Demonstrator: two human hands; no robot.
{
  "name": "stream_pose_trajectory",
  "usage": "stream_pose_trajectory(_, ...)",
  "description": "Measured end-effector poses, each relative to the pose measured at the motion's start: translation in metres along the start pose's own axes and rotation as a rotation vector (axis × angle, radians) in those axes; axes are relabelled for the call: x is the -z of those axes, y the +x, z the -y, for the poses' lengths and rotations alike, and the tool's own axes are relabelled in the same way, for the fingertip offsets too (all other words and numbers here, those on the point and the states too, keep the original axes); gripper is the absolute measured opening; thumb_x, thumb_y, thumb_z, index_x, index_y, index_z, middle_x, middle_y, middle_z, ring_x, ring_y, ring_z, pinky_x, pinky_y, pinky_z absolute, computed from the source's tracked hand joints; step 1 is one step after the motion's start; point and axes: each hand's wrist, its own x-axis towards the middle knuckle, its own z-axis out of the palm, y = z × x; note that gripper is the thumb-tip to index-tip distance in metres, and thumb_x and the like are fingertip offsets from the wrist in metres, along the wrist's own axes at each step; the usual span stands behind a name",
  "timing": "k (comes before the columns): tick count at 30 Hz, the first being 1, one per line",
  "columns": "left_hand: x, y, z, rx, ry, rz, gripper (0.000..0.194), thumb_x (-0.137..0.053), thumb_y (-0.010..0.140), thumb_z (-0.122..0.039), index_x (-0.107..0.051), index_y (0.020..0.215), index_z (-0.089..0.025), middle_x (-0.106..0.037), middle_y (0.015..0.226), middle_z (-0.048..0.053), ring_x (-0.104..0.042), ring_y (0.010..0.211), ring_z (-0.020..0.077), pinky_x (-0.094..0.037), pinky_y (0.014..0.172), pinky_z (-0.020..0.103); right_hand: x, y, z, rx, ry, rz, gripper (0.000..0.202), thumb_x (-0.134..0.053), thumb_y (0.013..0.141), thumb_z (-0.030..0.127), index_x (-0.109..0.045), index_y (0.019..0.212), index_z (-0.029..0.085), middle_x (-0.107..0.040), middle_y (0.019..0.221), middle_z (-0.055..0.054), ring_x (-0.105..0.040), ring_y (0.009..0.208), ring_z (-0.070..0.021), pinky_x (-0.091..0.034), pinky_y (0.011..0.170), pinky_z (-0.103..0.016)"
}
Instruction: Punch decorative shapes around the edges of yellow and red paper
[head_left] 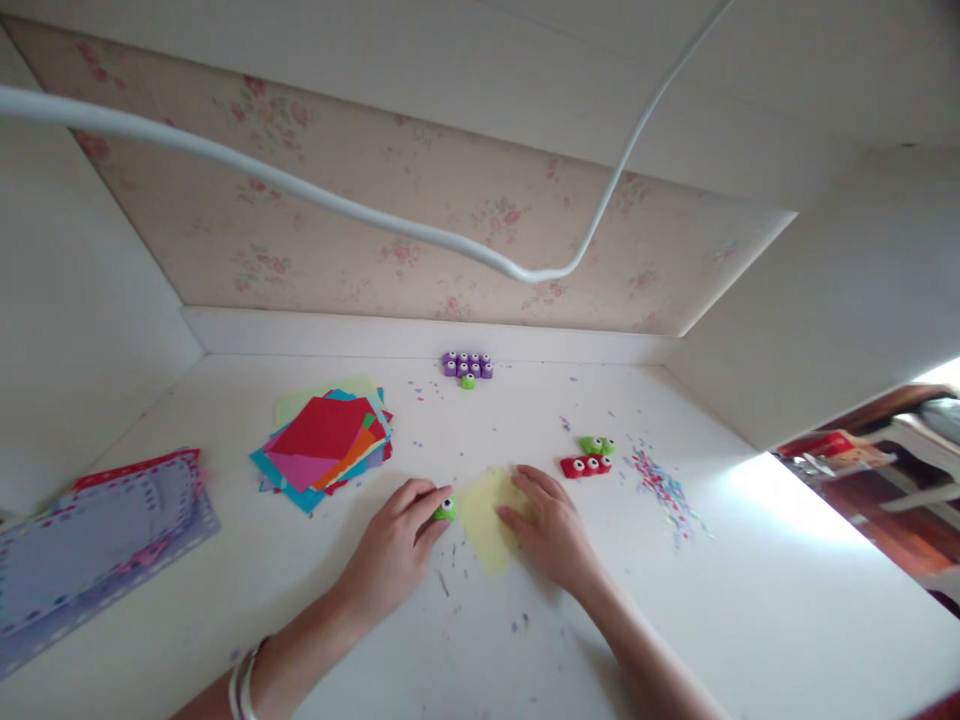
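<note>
My left hand (397, 545) pinches a small green punch (445, 508) with an eye-like dot between thumb and fingers, just left of a pale yellow sheet (484, 520). On the right part of that sheet rests my right hand (551, 525), its fingers apart and laid on the paper. Several purple punches (469, 366) stand in rows near the back wall, with one green punch (468, 382) in front of them. To the right of my right hand, red punches (586, 467) sit in a row before some green ones (597, 445).
A stack of coloured paper (322, 440) lies at the left of the white table (480, 650). Farther left are decorated purple sheets (97, 540). Paper bits (664, 490) are scattered at the right. A white cable (375, 215) hangs across the view above.
</note>
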Motion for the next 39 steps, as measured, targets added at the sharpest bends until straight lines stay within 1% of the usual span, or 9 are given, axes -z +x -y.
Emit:
stream_pose_trajectory(3, 0.000, 0.000, 0.000, 0.027, -0.046, -0.007, 0.024, -0.055, 0.093, -0.022, -0.058, 0.116, -0.023, -0.060, 0.109, 0.006, -0.060, 0.102, 0.0185, -0.051, 0.092, 0.033, 0.003, 0.003, 0.002, 0.045, 0.075, -0.023, 0.012, -0.056, 0.086, 0.027, -0.065, 0.094, 0.023, -0.068, 0.105, -0.008, -0.062, 0.100, -0.0259, -0.048, 0.090, -0.043)
stream_pose_trajectory(6, 0.001, 0.000, -0.001, 0.064, -0.106, -0.020, 0.021, -0.058, 0.090, -0.021, -0.057, 0.111, -0.023, -0.062, 0.108, 0.005, -0.061, 0.101, 0.0182, -0.052, 0.090, 0.033, 0.005, 0.005, 0.002, -0.006, 0.194, -0.058, 0.011, -0.052, 0.090, 0.028, -0.061, 0.085, 0.023, -0.067, 0.083, -0.004, -0.064, 0.079, -0.0218, -0.051, 0.071, -0.036)
stream_pose_trajectory(8, 0.000, 0.000, -0.002, 0.096, -0.129, -0.019, 0.021, -0.060, 0.088, -0.020, -0.057, 0.109, -0.023, -0.063, 0.107, 0.004, -0.063, 0.098, 0.0174, -0.053, 0.089, 0.032, 0.005, 0.004, 0.002, -0.108, 0.365, -0.085, 0.012, -0.053, 0.090, 0.035, -0.057, 0.091, 0.024, -0.066, 0.086, -0.003, -0.062, 0.065, -0.0176, -0.050, 0.057, -0.031)
stream_pose_trajectory(10, 0.001, 0.000, -0.003, 0.115, -0.129, -0.014, 0.021, -0.060, 0.088, -0.020, -0.058, 0.108, -0.023, -0.065, 0.106, 0.003, -0.064, 0.096, 0.0170, -0.053, 0.088, 0.032, 0.005, 0.003, 0.002, -0.184, 0.578, -0.097, 0.021, -0.056, 0.089, 0.042, -0.054, 0.099, 0.024, -0.065, 0.094, -0.004, -0.061, 0.059, -0.0145, -0.049, 0.050, -0.028)
stream_pose_trajectory(12, 0.001, 0.001, -0.003, 0.108, -0.116, -0.016, 0.020, -0.059, 0.088, -0.020, -0.058, 0.108, -0.023, -0.065, 0.105, 0.003, -0.064, 0.096, 0.0170, -0.053, 0.087, 0.031, 0.005, 0.003, 0.004, -0.214, 0.747, -0.089, 0.028, -0.060, 0.087, 0.045, -0.053, 0.104, 0.024, -0.064, 0.103, -0.005, -0.064, 0.063, -0.0147, -0.051, 0.053, -0.028)
stream_pose_trajectory(14, 0.001, 0.001, -0.004, 0.092, -0.106, -0.026, 0.020, -0.059, 0.088, -0.021, -0.059, 0.108, -0.022, -0.066, 0.105, 0.004, -0.064, 0.096, 0.0173, -0.053, 0.087, 0.031, 0.006, 0.004, 0.007, -0.226, 0.835, -0.070, 0.033, -0.064, 0.084, 0.046, -0.055, 0.106, 0.024, -0.064, 0.104, -0.006, -0.065, 0.069, -0.0160, -0.053, 0.057, -0.028)
stream_pose_trajectory(23, 0.001, 0.003, -0.003, 0.090, -0.111, -0.039, 0.021, -0.058, 0.088, -0.018, -0.058, 0.108, -0.022, -0.064, 0.105, 0.004, -0.063, 0.097, 0.0177, -0.053, 0.087, 0.032, 0.019, 0.008, 0.011, -0.308, 0.983, -0.034, 0.034, -0.071, 0.078, 0.044, -0.062, 0.102, 0.022, -0.068, 0.104, -0.007, -0.068, 0.075, -0.0197, -0.054, 0.063, -0.031)
stream_pose_trajectory(31, 0.001, 0.003, -0.003, 0.073, -0.090, -0.036, 0.023, -0.058, 0.087, -0.018, -0.058, 0.110, -0.022, -0.064, 0.105, 0.005, -0.062, 0.097, 0.0190, -0.053, 0.086, 0.034, 0.016, 0.008, 0.014, -0.332, 0.916, 0.070, 0.036, -0.070, 0.076, 0.047, -0.062, 0.100, 0.022, -0.069, 0.094, -0.006, -0.067, 0.071, -0.0188, -0.053, 0.059, -0.030)
stream_pose_trajectory(39, 0.000, 0.002, -0.002, 0.083, -0.109, -0.024, 0.025, -0.057, 0.087, -0.014, -0.057, 0.110, -0.023, -0.063, 0.107, 0.005, -0.062, 0.099, 0.0185, -0.053, 0.088, 0.034, 0.016, 0.007, 0.013, -0.364, 0.927, 0.096, 0.032, -0.069, 0.076, 0.041, -0.064, 0.101, 0.022, -0.066, 0.093, -0.004, -0.066, 0.068, -0.0175, -0.051, 0.055, -0.027)
